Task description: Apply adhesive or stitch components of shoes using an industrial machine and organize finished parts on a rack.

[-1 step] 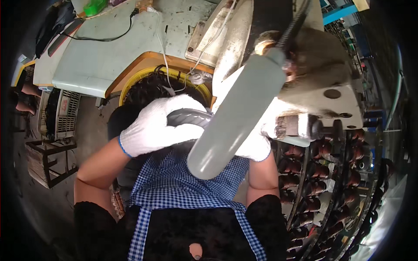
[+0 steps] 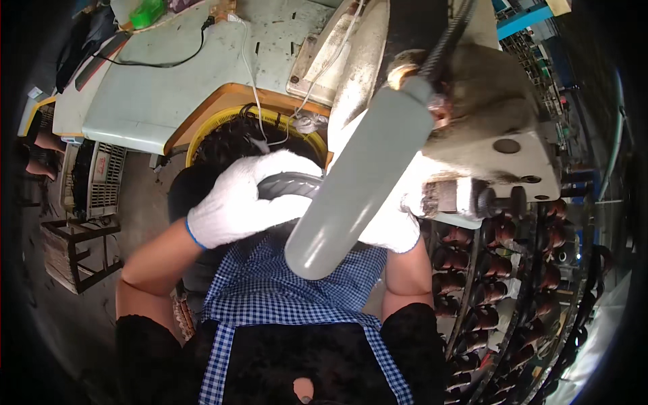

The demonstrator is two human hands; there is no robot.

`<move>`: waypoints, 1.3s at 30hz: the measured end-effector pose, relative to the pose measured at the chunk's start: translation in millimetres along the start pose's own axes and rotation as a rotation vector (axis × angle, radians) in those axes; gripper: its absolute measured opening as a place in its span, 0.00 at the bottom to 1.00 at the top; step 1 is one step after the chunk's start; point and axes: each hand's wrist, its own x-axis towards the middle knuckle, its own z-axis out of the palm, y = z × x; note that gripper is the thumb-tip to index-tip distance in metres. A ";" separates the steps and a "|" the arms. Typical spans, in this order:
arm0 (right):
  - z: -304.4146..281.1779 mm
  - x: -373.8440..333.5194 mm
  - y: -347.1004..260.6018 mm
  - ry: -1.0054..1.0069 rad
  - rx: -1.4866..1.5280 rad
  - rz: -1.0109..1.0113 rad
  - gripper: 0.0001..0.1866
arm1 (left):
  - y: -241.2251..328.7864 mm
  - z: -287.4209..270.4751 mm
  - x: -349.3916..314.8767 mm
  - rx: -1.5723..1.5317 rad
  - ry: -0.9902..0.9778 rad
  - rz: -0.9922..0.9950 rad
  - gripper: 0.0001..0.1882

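My left hand [image 2: 246, 196], in a white knit glove with a blue cuff edge, is closed round a dark, curved piece with slanting ridges, which looks like a shoe sole [image 2: 293, 185]. Thumb and fingers lie on either side of it. A long grey lamp head [image 2: 361, 182] on a flexible neck hangs in front and hides the sole's right end. My right hand [image 2: 395, 229], gloved too, shows only its back and wrist beside the machine. Its fingers are behind the lamp, so their hold is hidden.
A large worn machine [image 2: 493, 121] stands close on the right. Racks of dark red-brown shoes [image 2: 489, 291] fill the lower right. Ahead are a pale green table [image 2: 155, 94] with cords and a yellow basket [image 2: 196, 138] of dark strips. A wooden stool [image 2: 64, 256] stands left.
The lamp and machine appear shifted slightly left in the picture. The ridged sole has tilted a little in my left hand, which keeps its hold.
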 end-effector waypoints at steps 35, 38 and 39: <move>128.3 -38.6 68.1 0.156 0.368 -0.003 0.32 | -137.8 -77.5 -47.4 -0.506 0.586 0.166 0.32; 107.5 -21.6 56.4 0.058 0.047 -0.153 0.31 | -147.7 -90.0 -54.6 -0.486 0.562 0.203 0.29; 100.9 -20.8 49.3 -0.039 0.335 0.053 0.34 | -143.2 -88.5 -53.7 -0.415 0.577 0.229 0.28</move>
